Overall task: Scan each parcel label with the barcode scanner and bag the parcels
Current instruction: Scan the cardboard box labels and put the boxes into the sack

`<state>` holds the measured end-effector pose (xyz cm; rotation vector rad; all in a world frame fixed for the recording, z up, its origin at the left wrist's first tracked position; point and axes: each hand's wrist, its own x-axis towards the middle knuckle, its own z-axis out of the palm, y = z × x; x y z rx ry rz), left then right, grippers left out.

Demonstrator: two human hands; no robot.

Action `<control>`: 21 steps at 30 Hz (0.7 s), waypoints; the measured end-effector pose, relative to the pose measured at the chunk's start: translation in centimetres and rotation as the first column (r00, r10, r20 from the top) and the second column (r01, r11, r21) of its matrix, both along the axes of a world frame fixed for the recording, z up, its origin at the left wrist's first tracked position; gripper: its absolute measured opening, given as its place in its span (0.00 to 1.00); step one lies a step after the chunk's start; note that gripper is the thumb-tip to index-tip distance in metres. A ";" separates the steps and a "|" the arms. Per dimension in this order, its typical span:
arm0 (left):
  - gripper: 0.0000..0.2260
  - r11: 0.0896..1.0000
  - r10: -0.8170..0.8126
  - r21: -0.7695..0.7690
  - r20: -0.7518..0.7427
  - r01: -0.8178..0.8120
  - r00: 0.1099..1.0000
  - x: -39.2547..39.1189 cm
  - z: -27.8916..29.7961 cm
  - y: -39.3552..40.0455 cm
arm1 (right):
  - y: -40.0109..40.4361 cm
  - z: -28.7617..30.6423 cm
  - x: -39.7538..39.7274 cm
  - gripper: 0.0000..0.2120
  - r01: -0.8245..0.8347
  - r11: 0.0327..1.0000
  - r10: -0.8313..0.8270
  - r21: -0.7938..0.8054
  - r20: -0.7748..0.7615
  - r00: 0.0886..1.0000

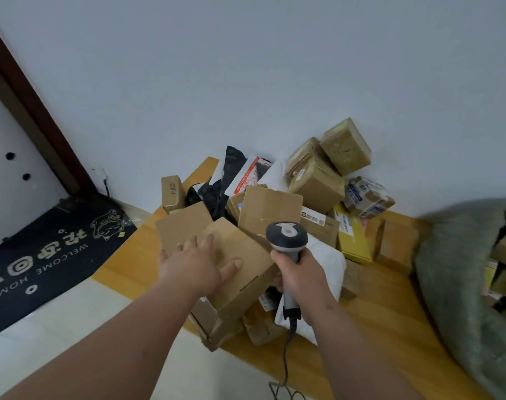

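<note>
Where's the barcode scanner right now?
In the head view, right of centre: the right hand grips the barcode scanner by its handle, head raised over the parcel pile, beside the cardboard box under the left hand.

You stand in a home entryway. A "WELCOME HOME" doormat [44, 249] lies by the dark-framed door [12, 157], beside a parcel-heaped wooden table [375, 319].

A plain pale wall [246, 67] rises behind a light wooden tabletop [390, 327]. Left, a dark brown door frame [29, 111] stands above a black welcome mat [52, 249] on pale floor tiles [81, 321].
</note>
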<state>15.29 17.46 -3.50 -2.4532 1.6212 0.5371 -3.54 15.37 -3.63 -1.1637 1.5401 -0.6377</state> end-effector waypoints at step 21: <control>0.32 0.933 -0.177 -0.356 -0.326 0.053 0.929 -3.2 4.3 -2.5 | 1.1 2.1 -0.7 0.24 0.474 0.834 -0.397 -0.283 0.290 0.871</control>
